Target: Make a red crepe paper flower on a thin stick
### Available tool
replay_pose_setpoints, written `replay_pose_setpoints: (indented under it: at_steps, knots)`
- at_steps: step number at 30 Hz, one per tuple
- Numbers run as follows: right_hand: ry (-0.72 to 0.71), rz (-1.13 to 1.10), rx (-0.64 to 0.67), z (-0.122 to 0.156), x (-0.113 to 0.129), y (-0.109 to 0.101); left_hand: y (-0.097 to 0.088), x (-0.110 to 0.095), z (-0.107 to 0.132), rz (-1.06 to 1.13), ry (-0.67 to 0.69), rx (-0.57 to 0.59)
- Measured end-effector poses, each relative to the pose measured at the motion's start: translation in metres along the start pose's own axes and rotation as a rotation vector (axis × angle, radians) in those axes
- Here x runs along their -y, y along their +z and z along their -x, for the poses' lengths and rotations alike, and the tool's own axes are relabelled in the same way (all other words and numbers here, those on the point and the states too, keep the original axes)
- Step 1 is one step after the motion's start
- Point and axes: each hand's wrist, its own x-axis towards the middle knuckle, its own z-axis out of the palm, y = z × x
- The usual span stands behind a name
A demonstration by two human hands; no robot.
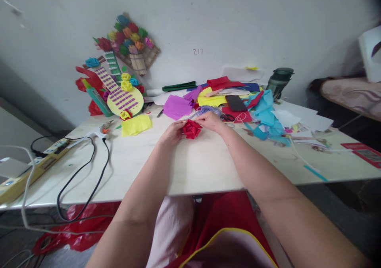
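Observation:
A red paper flower (192, 129) with folded petals is held just above the white table (205, 165), between my two hands. My left hand (173, 132) is closed around its left side. My right hand (210, 121) pinches at its upper right edge, fingers together. Behind the hands lie a coil of pale purple cord (205, 110), dark-handled scissors (228, 117) and a purple crepe paper sheet (177, 107). To the left is a yellow crepe paper piece (137, 125).
At left are a glue gun (99, 132) with a looping black cord and a power strip (32, 175). A decorated paper guitar (126, 100) leans at the back. A phone (236, 103), blue crepe paper (264, 111) and a dark bottle (279, 82) are at right.

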Motion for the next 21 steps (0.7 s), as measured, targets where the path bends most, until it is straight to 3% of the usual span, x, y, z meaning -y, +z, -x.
replay_pose_setpoints:
  at_steps: [8,21]
  knots:
    - [-0.035,0.014,-0.009,-0.001,-0.009,0.004,-0.001,0.001,0.002,0.032,0.007,0.076]
    - [-0.017,0.140,0.005,0.004,0.003,-0.006,0.005,0.001,0.005,-0.006,0.102,-0.042]
